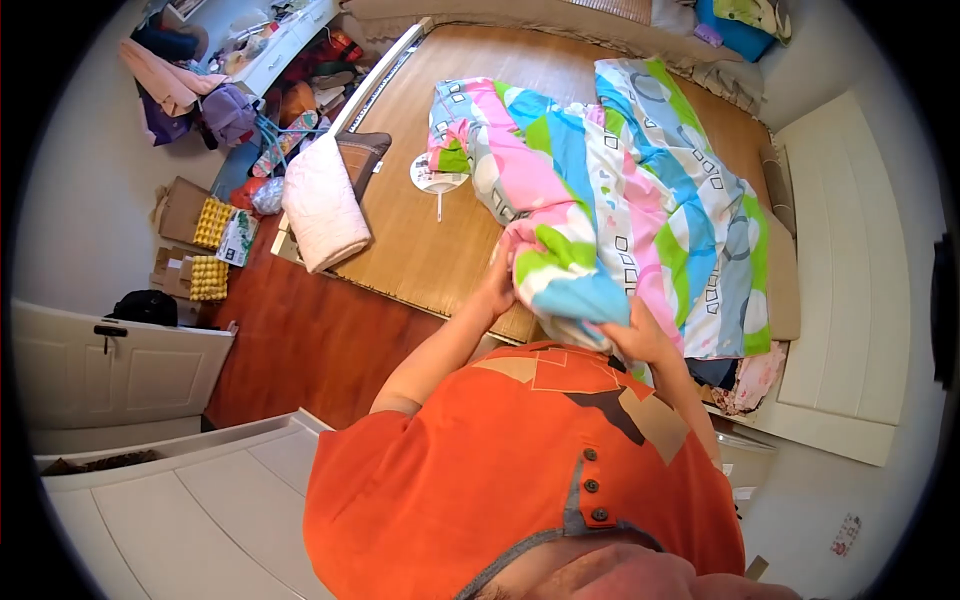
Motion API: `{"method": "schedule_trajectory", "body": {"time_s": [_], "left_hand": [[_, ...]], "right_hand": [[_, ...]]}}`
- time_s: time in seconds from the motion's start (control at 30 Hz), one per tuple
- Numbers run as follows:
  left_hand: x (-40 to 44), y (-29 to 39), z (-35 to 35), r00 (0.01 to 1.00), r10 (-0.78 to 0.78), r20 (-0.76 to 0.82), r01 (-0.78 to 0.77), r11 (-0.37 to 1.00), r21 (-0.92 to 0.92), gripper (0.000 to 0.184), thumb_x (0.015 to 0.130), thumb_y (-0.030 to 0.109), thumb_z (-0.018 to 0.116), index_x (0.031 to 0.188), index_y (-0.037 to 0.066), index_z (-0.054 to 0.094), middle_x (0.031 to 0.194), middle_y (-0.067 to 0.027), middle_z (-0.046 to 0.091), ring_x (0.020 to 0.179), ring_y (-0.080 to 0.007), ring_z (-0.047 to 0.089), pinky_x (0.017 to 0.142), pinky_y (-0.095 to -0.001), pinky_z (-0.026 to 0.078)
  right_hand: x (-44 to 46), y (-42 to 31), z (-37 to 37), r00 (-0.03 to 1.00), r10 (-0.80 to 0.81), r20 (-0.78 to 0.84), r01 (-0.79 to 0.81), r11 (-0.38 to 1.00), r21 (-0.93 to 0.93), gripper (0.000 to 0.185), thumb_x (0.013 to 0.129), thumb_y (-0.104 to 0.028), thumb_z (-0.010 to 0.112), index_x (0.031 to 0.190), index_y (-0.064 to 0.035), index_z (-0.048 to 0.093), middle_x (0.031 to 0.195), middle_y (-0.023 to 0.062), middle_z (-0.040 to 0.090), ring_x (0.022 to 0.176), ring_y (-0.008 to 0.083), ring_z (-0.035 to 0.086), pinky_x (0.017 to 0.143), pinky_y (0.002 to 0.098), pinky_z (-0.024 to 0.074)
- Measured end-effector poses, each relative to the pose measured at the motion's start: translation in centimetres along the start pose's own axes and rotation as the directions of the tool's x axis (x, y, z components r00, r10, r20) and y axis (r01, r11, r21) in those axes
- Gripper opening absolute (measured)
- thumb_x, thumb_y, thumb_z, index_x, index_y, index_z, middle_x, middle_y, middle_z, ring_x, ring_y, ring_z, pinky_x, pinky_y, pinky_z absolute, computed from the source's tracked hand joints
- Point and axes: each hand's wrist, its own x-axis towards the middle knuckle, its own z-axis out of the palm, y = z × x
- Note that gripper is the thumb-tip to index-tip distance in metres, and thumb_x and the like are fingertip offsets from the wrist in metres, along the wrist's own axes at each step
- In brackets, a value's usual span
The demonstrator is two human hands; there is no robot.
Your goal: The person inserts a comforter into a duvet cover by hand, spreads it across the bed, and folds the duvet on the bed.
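Observation:
A patterned duvet cover (575, 180) in pink, green, blue and white spreads over the bed in loose folds. Its near end is bunched up in front of my chest, off the bed's near edge. My left hand (499, 282) is closed on the left side of that bunch. Lower and to the right, my right hand (638, 330) grips the cloth at its other side. Folds hide some fingertips of both hands. Just left of the cover lies a round white hand fan (437, 175) with its handle toward me.
On the bed mat (400, 250), a folded pale pink quilt (322, 205) and a brown pillow (362, 158) lie at the left edge. Yellow egg trays (210, 278) and cardboard boxes stand on the floor. A white door (120, 350) is left; a white panel (840, 290) leans right.

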Motion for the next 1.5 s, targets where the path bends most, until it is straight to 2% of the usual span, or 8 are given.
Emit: {"method": "schedule_trajectory", "body": {"time_s": [0.2,0.33,0.53,0.6,0.7,0.87,1.07,1.5], "left_hand": [[-0.8,1.3,-3.4,0.961,-0.104,-0.257,0.127,0.989,0.073,0.086,0.076,0.075,0.024,0.135,0.013,0.029,0.134,-0.0121,0.038,0.120,-0.0277,0.041,0.099,-0.0454,0.035],[5.9,7.7,-5.9,0.911,0.352,-0.214,-0.372,0.927,-0.056,0.085,0.078,0.073,0.030,0.134,0.009,0.030,0.130,-0.0143,0.041,0.118,-0.0335,0.041,0.096,-0.0480,0.036],[14.3,13.7,-10.1,0.935,0.030,-0.353,-0.022,0.999,0.029,0.054,0.088,0.040,0.046,0.131,0.009,0.036,0.123,-0.0130,0.048,0.113,-0.0311,0.046,0.095,-0.0432,0.038],[12.8,16.0,-6.8,0.823,0.430,-0.371,-0.378,0.902,0.206,0.043,0.088,0.025,0.048,0.125,0.007,0.042,0.115,-0.0126,0.052,0.107,-0.0293,0.050,0.092,-0.0403,0.042],[10.3,28.2,3.0,0.638,0.762,-0.108,-0.586,0.572,0.573,0.034,0.085,0.026,0.050,0.111,0.005,0.050,0.102,-0.0100,0.055,0.093,-0.0235,0.054,0.085,-0.0365,0.045],[-2.9,42.5,19.6,0.502,0.777,0.380,-0.846,0.349,0.403,0.030,0.083,0.021,0.049,0.105,0.002,0.054,0.100,-0.0099,0.058,0.093,-0.0210,0.057,0.084,-0.0315,0.045],[-11.1,39.8,3.8,0.420,0.872,-0.252,-0.407,0.429,0.806,0.037,0.078,0.020,0.061,0.106,-0.003,0.053,0.097,-0.0116,0.059,0.084,-0.0236,0.059,0.073,-0.0355,0.049],[-17.0,25.4,-8.1,0.430,0.762,-0.484,-0.189,0.601,0.777,0.032,0.075,0.004,0.055,0.106,0.001,0.055,0.091,-0.0062,0.059,0.077,-0.0148,0.055,0.068,-0.0274,0.047]], "right_hand": [[-1.3,-4.9,-0.2,0.972,0.097,0.212,-0.072,0.990,-0.122,0.031,0.069,-0.012,0.057,0.097,0.0012,0.056,0.086,0.0101,0.060,0.080,0.0167,0.055,0.072,0.0295,0.0432],[-2.9,-5.9,2.4,0.892,0.408,0.194,-0.383,0.911,-0.155,0.036,0.067,-0.019,0.058,0.095,0.0028,0.055,0.084,0.0127,0.060,0.079,0.0220,0.056,0.071,0.0308,0.0433],[-6.2,-5.5,1.6,0.982,-0.074,0.176,0.065,0.996,0.057,0.042,0.069,-0.016,0.061,0.105,0.0048,0.056,0.095,0.0156,0.061,0.082,0.0253,0.059,0.073,0.0326,0.0450],[-6.5,-5.3,2.5,0.991,0.131,-0.003,-0.131,0.991,-0.011,0.041,0.069,-0.017,0.062,0.104,0.0042,0.057,0.092,0.0118,0.063,0.081,0.0213,0.059,0.073,0.0310,0.0448],[-4.4,-4.8,3.3,0.857,0.509,-0.084,-0.508,0.861,0.027,0.025,0.076,-0.010,0.059,0.099,-0.0015,0.059,0.076,0.0005,0.059,0.068,0.0086,0.054,0.060,0.0235,0.0431],[-0.3,0.3,4.5,0.966,0.247,-0.081,-0.242,0.968,0.061,0.017,0.079,-0.007,0.058,0.095,-0.0013,0.059,0.072,-0.0013,0.057,0.061,0.0064,0.051,0.053,0.0214,0.0404],[1.7,8.5,5.4,0.997,0.055,0.059,-0.064,0.983,0.173,0.015,0.078,-0.007,0.060,0.092,-0.0004,0.059,0.072,0.0017,0.060,0.066,0.0099,0.053,0.061,0.0267,0.0440],[10.3,12.2,9.2,0.752,0.261,0.605,-0.058,0.941,-0.334,0.040,0.074,-0.020,0.061,0.110,-0.0037,0.054,0.097,0.0118,0.061,0.086,0.0206,0.058,0.076,0.0329,0.0452]]}}
